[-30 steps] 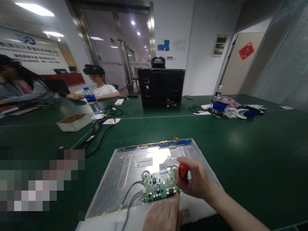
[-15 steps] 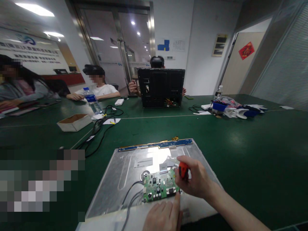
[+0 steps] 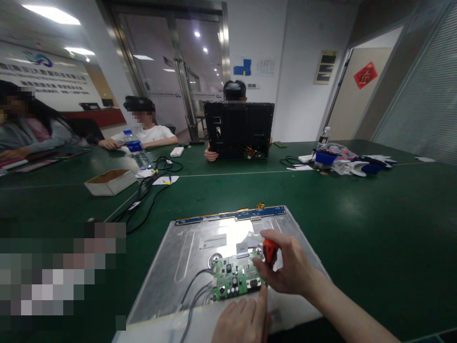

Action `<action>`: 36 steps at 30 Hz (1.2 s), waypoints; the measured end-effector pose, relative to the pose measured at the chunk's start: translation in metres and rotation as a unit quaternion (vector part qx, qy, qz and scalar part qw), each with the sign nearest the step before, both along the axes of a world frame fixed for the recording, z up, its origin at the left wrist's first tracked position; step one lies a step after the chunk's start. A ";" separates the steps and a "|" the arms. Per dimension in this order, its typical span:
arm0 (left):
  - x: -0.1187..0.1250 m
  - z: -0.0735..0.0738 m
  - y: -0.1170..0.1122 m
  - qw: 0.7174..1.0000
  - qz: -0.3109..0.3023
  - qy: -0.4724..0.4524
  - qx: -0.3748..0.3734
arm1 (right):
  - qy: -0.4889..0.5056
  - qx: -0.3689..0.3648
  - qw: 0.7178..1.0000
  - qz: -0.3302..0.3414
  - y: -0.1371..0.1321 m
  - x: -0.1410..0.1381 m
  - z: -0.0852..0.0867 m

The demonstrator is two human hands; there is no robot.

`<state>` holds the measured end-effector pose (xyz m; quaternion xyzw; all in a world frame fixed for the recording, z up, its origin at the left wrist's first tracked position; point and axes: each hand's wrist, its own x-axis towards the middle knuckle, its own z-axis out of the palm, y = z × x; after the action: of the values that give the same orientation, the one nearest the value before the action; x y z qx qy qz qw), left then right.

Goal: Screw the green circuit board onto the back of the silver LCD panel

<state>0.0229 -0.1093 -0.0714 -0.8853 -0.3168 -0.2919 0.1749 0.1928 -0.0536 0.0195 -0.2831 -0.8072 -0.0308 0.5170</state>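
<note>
A silver metal display panel lies back-up on the green table, with a blue strip board along its far edge. A small green circuit board with grey wires sits on the panel near me. My right hand is closed round an orange-handled screwdriver, held upright at the board's right edge. My left hand rests on the panel's near edge, its forefinger stretched out and touching the board's right corner.
Across the table a person holds an upright black monitor shell. Two more people sit at the far left. A water bottle, a cardboard tray, black cables and a pile of gloves and bags lie on the table.
My right hand has turned slightly on the screwdriver. The person behind the black monitor shell has shifted, and a hand now rests at its lower left.
</note>
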 end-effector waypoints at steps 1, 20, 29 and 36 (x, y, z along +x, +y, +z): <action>0.000 0.000 0.000 1.000 -0.001 -0.005 0.001 | 0.001 -0.005 1.000 0.015 0.000 0.001 0.001; 0.000 0.000 0.001 1.000 -0.002 -0.016 0.003 | 0.028 0.066 0.997 -0.029 -0.001 0.001 0.003; 0.004 0.006 0.001 0.999 -0.001 -0.037 0.027 | 0.020 0.041 0.998 0.053 0.000 0.004 0.013; 0.001 0.003 0.003 0.999 -0.008 -0.023 0.021 | 0.022 0.050 0.998 0.020 -0.003 0.004 0.019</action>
<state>0.0242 -0.1059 -0.0683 -0.8770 -0.3078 -0.3200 0.1839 0.1964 -0.0562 0.0387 -0.2411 -0.7986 -0.0548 0.5488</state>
